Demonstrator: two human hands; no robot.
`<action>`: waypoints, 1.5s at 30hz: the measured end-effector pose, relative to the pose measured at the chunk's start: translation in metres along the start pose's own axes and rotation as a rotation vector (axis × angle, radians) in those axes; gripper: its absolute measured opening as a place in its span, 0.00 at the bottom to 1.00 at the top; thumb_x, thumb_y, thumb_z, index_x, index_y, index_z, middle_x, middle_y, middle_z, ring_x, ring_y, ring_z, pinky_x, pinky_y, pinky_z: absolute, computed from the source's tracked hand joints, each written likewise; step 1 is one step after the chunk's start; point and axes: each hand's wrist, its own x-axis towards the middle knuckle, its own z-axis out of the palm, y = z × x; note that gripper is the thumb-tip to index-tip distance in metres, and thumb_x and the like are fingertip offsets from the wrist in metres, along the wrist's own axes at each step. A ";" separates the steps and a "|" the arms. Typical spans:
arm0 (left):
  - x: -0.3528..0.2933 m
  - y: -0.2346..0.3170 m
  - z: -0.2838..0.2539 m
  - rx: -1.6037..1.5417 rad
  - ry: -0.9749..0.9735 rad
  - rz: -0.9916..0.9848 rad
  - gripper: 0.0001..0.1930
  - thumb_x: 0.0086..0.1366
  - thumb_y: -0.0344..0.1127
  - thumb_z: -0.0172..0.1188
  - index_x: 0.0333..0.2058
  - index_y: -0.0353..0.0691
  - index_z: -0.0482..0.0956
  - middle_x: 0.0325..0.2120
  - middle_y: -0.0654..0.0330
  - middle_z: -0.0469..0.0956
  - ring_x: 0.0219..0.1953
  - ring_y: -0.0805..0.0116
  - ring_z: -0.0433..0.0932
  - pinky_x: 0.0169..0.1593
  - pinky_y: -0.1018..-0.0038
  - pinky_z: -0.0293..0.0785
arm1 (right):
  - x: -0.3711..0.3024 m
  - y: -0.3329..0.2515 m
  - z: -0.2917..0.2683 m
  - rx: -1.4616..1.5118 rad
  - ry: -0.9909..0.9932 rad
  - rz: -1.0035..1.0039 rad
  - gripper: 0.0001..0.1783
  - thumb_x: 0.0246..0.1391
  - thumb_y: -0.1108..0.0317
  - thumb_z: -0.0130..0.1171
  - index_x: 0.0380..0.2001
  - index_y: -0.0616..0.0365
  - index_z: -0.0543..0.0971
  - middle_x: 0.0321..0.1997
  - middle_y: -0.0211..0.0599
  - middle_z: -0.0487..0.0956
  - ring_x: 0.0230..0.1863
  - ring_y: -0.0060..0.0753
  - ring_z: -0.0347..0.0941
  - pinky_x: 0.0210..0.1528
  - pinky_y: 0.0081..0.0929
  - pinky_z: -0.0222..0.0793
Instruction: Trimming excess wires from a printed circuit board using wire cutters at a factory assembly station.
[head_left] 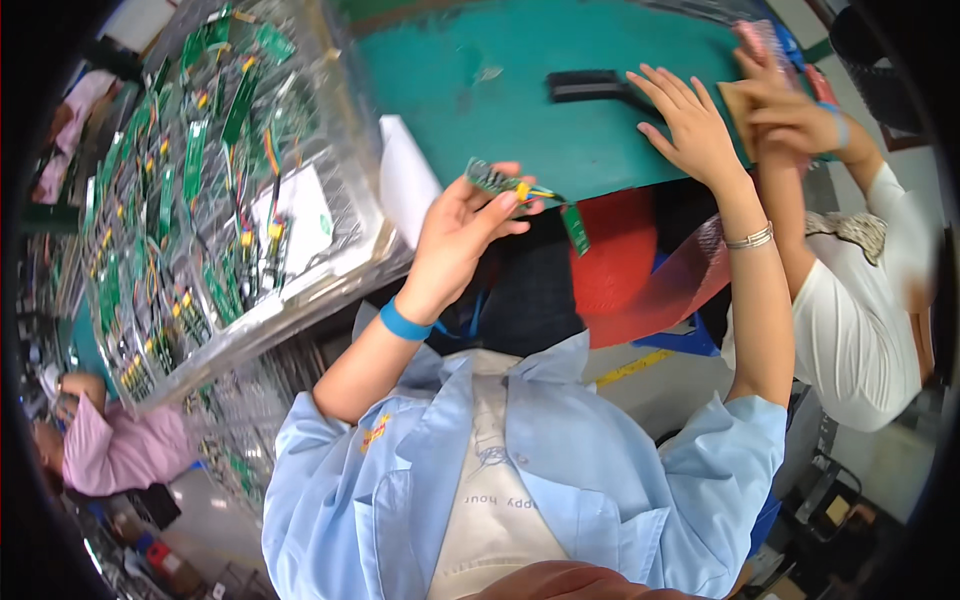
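My left hand (468,225) is closed around a green circuit board (490,178), pinching it between thumb and fingers just off the near edge of the green work mat. A yellow connector (522,191) sits at the board's end, and thin coloured wires run from it to a small green board (576,230) that dangles freely. My right hand (692,125) is spread out over the mat with nothing in its grasp. Beside its fingers lies a black bar-shaped object (583,86), whose right end reaches toward my palm; whether they touch I cannot tell.
On the left, stacked clear plastic trays (345,235) hold several wired green boards; a white sheet (408,180) leans at their edge. A co-worker's hands (795,115), blurred, are close to my right forearm. Below the green mat (430,75) are a red stool-like surface (610,250) and pink bubble wrap (685,275).
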 end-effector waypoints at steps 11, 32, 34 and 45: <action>-0.026 0.003 -0.004 -0.166 -0.031 -0.073 0.20 0.61 0.35 0.44 0.50 0.32 0.59 0.38 0.49 0.70 0.32 0.68 0.74 0.35 0.81 0.72 | 0.001 -0.063 -0.001 0.204 0.056 0.423 0.23 0.47 0.72 0.47 0.50 0.52 0.64 0.36 0.33 0.70 0.26 0.32 0.66 0.33 0.23 0.64; -0.017 -0.018 -0.014 -0.137 -0.178 -0.066 0.13 0.59 0.31 0.47 0.42 0.33 0.64 0.30 0.54 0.71 0.26 0.70 0.73 0.31 0.80 0.72 | -0.060 -0.190 -0.032 2.096 0.001 0.805 0.15 0.40 0.77 0.56 0.36 0.62 0.70 0.26 0.34 0.72 0.20 0.14 0.59 0.20 0.07 0.54; -0.016 -0.011 -0.008 -0.227 -0.168 -0.119 0.13 0.58 0.30 0.49 0.42 0.33 0.64 0.30 0.54 0.71 0.25 0.71 0.72 0.31 0.80 0.72 | -0.058 -0.190 -0.034 2.324 -0.054 0.902 0.14 0.42 0.76 0.55 0.36 0.62 0.70 0.25 0.34 0.71 0.18 0.14 0.58 0.19 0.08 0.54; -0.015 -0.010 0.004 0.071 -0.009 0.111 0.13 0.55 0.25 0.51 0.41 0.33 0.66 0.31 0.56 0.72 0.29 0.72 0.72 0.33 0.80 0.72 | -0.075 -0.135 -0.037 1.726 0.131 0.927 0.16 0.52 0.68 0.47 0.42 0.64 0.66 0.27 0.29 0.69 0.23 0.19 0.62 0.27 0.12 0.59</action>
